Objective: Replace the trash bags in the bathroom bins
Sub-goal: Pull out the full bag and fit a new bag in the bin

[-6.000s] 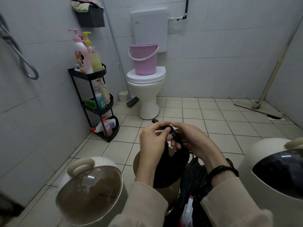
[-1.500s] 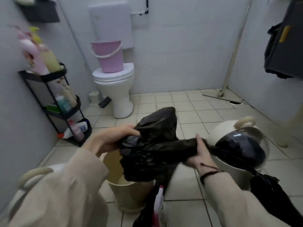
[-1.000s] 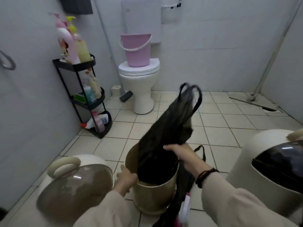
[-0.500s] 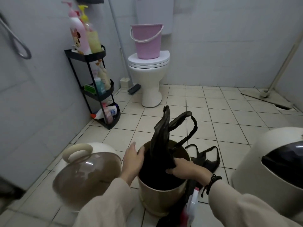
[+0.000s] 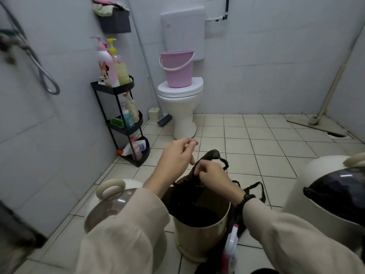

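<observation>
A cream inner bin (image 5: 199, 240) stands on the floor in front of me with a black trash bag (image 5: 189, 206) pushed down inside it. My right hand (image 5: 213, 177) pinches the bag's top edge and handle loop just above the bin's rim. My left hand (image 5: 177, 153) hovers above and left of the bag with its fingers loosely curled and nothing in them. A domed bin lid (image 5: 116, 202) with a cream handle lies at the left. A second cream bin (image 5: 327, 194) with a dark dome stands at the right.
Another black bag (image 5: 254, 190) lies on the tiles behind the bin, and a spray bottle (image 5: 231, 242) leans at its right side. A black shelf rack (image 5: 122, 119) stands by the left wall. A toilet (image 5: 181, 103) carries a pink bucket (image 5: 177, 68). A mop (image 5: 320, 119) leans at the right.
My left hand left the bin's rim and rose above the bag. My right hand lifted from inside the bin to pinch the bag's top, and the bag's upright handles sank lower.
</observation>
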{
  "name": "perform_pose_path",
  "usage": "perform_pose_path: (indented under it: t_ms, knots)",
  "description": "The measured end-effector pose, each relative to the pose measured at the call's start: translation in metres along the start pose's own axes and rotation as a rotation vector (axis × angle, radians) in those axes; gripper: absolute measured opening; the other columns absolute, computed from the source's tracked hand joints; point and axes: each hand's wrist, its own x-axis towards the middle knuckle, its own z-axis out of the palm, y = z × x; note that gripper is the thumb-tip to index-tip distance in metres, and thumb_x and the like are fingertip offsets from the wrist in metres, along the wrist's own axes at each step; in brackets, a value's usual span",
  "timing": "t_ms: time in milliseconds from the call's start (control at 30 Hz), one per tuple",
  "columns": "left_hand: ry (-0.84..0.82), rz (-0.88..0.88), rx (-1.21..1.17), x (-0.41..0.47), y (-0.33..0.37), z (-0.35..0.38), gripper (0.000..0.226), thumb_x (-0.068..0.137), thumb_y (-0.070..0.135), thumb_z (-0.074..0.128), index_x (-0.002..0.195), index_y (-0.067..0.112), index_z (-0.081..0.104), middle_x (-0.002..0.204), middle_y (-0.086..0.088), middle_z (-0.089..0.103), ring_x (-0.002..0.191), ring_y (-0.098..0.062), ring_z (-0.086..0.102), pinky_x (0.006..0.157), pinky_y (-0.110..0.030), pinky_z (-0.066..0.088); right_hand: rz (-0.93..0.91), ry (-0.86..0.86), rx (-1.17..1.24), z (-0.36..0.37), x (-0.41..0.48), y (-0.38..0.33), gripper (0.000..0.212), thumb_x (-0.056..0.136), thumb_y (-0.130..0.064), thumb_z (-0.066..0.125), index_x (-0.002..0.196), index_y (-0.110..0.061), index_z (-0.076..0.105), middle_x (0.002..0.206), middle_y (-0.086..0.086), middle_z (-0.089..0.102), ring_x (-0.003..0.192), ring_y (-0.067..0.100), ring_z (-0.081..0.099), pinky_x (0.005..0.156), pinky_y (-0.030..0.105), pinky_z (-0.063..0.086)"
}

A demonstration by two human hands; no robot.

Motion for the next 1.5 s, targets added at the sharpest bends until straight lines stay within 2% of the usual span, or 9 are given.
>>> perform_pose_path:
  t_ms: [167, 233, 333, 467, 667, 833, 1100, 1300, 1500]
  knots:
    - [-0.265, -0.02, 0.261, -0.012, -0.015, 0.024, 0.024, 0.093, 0.019, 0.044, 0.106, 0.015, 0.064, 0.102, -0.007, 0.067, 0.091, -0.023, 0.061, 0.076, -0.027, 0.046, 0.238, -0.601, 0.151, 0.046, -0.005, 0.026, 0.006, 0.09, -0.012, 0.052, 0.091, -0.019, 0.053, 0.096, 0.006, 0.057, 0.092, 0.021, 0.054, 0.081, 0.036, 0.049]
    - [-0.283, -0.107, 0.353, -0.016, -0.032, 0.037, 0.024, 0.092, 0.016, 0.042, 0.11, 0.01, 0.057, 0.112, -0.014, 0.061, 0.104, -0.03, 0.058, 0.087, -0.037, 0.047, 0.167, -0.494, 0.195, 0.051, -0.002, 0.027, 0.015, 0.087, -0.006, 0.048, 0.085, -0.017, 0.059, 0.094, 0.009, 0.062, 0.091, 0.024, 0.06, 0.081, 0.037, 0.052]
    - [-0.303, -0.218, 0.554, -0.019, -0.06, 0.049, 0.029, 0.092, 0.007, 0.037, 0.119, 0.003, 0.047, 0.122, -0.019, 0.05, 0.116, -0.037, 0.05, 0.095, -0.041, 0.041, -0.114, -0.219, -0.285, 0.048, 0.012, 0.03, 0.022, 0.081, -0.006, 0.043, 0.091, -0.01, 0.062, 0.102, 0.014, 0.067, 0.099, 0.032, 0.061, 0.079, 0.036, 0.049]
    - [-0.458, -0.303, 0.793, -0.02, -0.091, 0.058, 0.037, 0.094, 0.012, 0.039, 0.131, 0.007, 0.041, 0.133, -0.015, 0.049, 0.124, -0.033, 0.048, 0.099, -0.042, 0.041, -0.251, -0.399, -0.971, 0.058, 0.027, 0.048, 0.048, 0.092, -0.025, 0.042, 0.139, -0.023, 0.036, 0.146, 0.007, 0.039, 0.135, 0.031, 0.033, 0.107, 0.054, 0.025]
    - [-0.707, -0.515, 1.074, -0.017, -0.125, 0.05, 0.066, 0.094, 0.058, 0.009, 0.143, 0.024, 0.038, 0.155, -0.01, 0.027, 0.143, -0.048, 0.003, 0.107, -0.067, -0.011, 0.166, -0.39, -1.165, 0.012, 0.03, 0.09, 0.043, 0.096, -0.028, 0.038, 0.131, -0.008, 0.054, 0.131, 0.009, 0.059, 0.131, 0.03, 0.042, 0.117, 0.057, -0.002]
    - [-0.611, -0.395, 1.075, -0.006, -0.118, 0.036, 0.058, 0.096, 0.052, 0.024, 0.134, 0.017, 0.049, 0.145, -0.013, 0.043, 0.139, -0.038, 0.025, 0.113, -0.054, 0.013, 0.459, -0.714, -1.319, -0.043, 0.023, 0.062, 0.078, 0.075, -0.067, 0.056, 0.136, -0.021, 0.047, 0.142, 0.0, 0.047, 0.136, 0.031, 0.036, 0.115, 0.053, 0.021]
    - [-0.395, -0.072, 0.803, 0.008, -0.123, 0.076, 0.043, 0.088, 0.027, 0.055, 0.13, 0.018, 0.047, 0.137, -0.009, 0.045, 0.129, -0.031, 0.039, 0.1, -0.04, 0.038, -0.177, -0.283, -1.098, 0.018, 0.019, 0.044, 0.043, 0.094, -0.042, 0.041, 0.13, -0.02, 0.049, 0.135, 0.014, 0.05, 0.129, 0.032, 0.043, 0.104, 0.049, 0.03]
    - [-0.506, -0.198, 0.491, 0.046, -0.179, 0.094, 0.093, 0.074, 0.054, 0.068, 0.146, 0.045, 0.01, 0.161, 0.0, 0.0, 0.146, -0.038, -0.006, 0.116, -0.053, -0.006, 0.036, -0.314, -0.872, 0.029, 0.08, 0.116, 0.089, 0.078, -0.068, 0.051, 0.149, -0.037, 0.007, 0.157, 0.008, 0.017, 0.147, 0.032, 0.006, 0.106, 0.072, 0.0]
    - [-0.29, -0.618, -0.518, 0.072, -0.215, 0.123, 0.064, 0.079, 0.069, 0.049, 0.123, 0.024, 0.058, 0.116, 0.006, 0.066, 0.115, -0.014, 0.059, 0.107, -0.032, 0.038, 0.325, -0.271, -0.272, 0.04, 0.111, 0.152, 0.086, 0.074, -0.084, 0.018, 0.137, -0.031, 0.043, 0.147, 0.003, 0.044, 0.138, 0.026, 0.036, 0.114, 0.048, 0.02]
